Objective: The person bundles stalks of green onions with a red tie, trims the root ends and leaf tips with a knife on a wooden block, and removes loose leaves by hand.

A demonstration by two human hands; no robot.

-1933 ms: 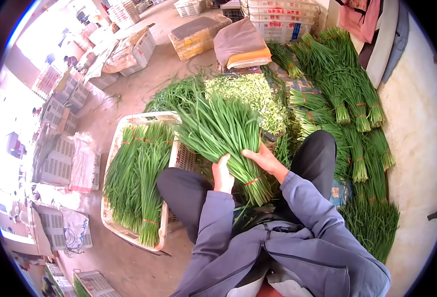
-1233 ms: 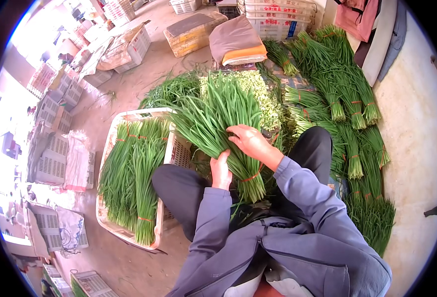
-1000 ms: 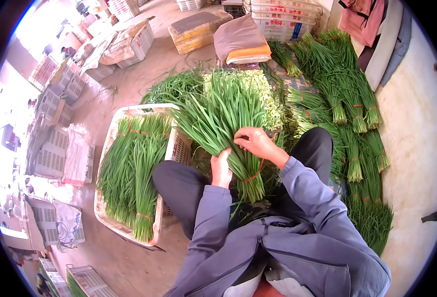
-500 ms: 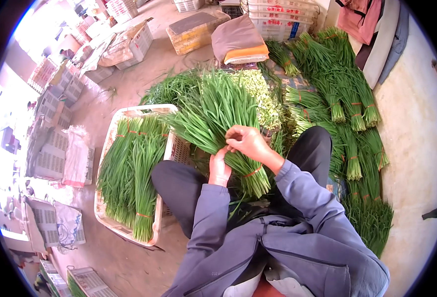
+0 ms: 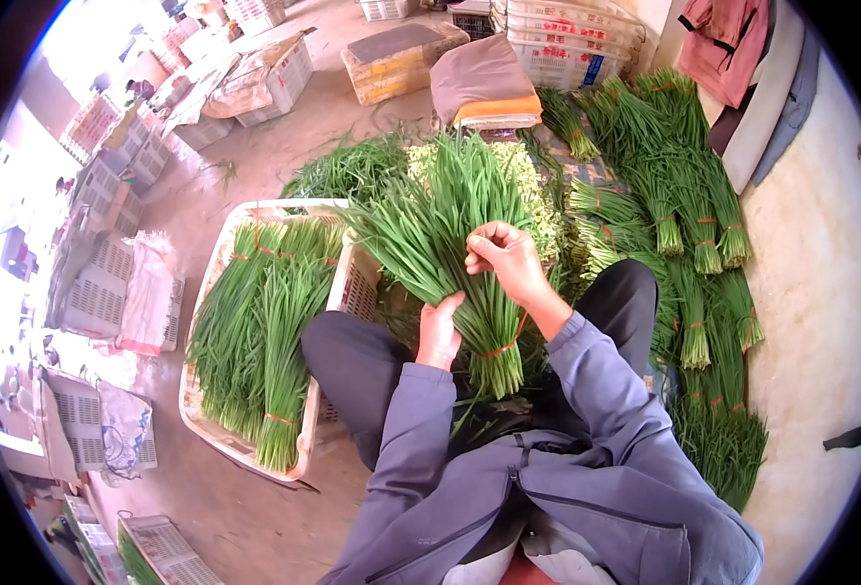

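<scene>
One bunch of garlic chives leans between the knees; the left hand curls around its side, the right hand's fingertips pinch together, catch unclear. Leaves seem light, limp, bruisable; grip firmer stems near the red band.

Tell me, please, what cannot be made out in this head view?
Head view:
Left hand: most fingers hidden behind the held chive bundle.
Right hand: anything pinched would be too small to tell.
White crate: bottom covered by chives inside.
Pink garment: top cut off by the upper edge.
</scene>
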